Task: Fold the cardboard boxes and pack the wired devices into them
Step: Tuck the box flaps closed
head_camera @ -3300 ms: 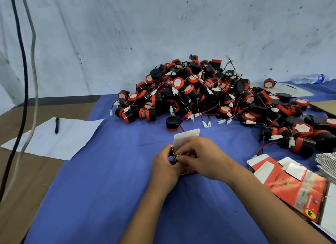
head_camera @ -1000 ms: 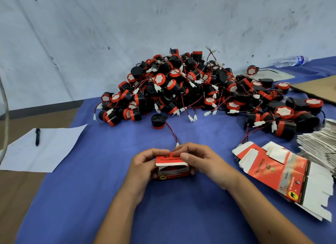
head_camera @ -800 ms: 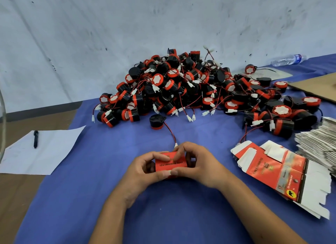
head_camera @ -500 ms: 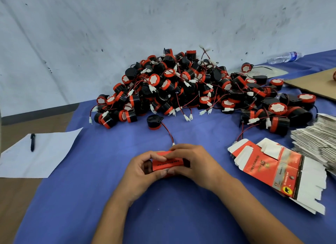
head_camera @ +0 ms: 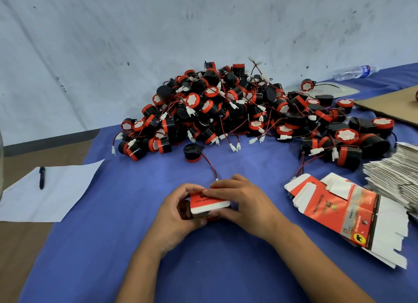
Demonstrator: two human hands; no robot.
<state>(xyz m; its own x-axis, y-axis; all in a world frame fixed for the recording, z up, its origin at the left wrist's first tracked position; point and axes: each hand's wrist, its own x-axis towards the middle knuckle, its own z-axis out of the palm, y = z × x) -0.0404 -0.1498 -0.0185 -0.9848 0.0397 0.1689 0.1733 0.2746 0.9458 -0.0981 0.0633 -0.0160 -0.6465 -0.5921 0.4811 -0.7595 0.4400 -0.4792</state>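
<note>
Your left hand (head_camera: 175, 212) grips the left end of the box (head_camera: 209, 204), thumb on top, fingers curled under. Your right hand (head_camera: 241, 204) grips the right end, fingers curled over the top flap, pressing it down. The box sits between both hands, low over the cloth (head_camera: 135, 246), long axis running left-right across you. The flap's white edge shows along the near side, so it is not tucked in yet, I judge. Step in hand: closing an end of the box. I can't tell whether a device is inside.

Key relation: a loose device (head_camera: 192, 152) lies beyond the hands, slightly left, well apart from the box. Its wire (head_camera: 210, 167) runs back toward you, and its white plug ends just beside your right fingers. The right hand is nearest the plug; the left hand is a bit nearer the device body. If that one goes in next, reach forward, away from you.

The pile (head_camera: 237, 108) of devices spreads behind it, up to the wall (head_camera: 135, 42). A flat box (head_camera: 339, 207) lies right of your right hand, near but apart. A stack of blanks (head_camera: 393, 178) is farther right. A sheet of paper (head_camera: 45, 196) with a pen (head_camera: 41, 177) on it is far left. A bottle (head_camera: 355, 72) lies at the back right, with cardboard (head_camera: 391, 106) in front of it.
</note>
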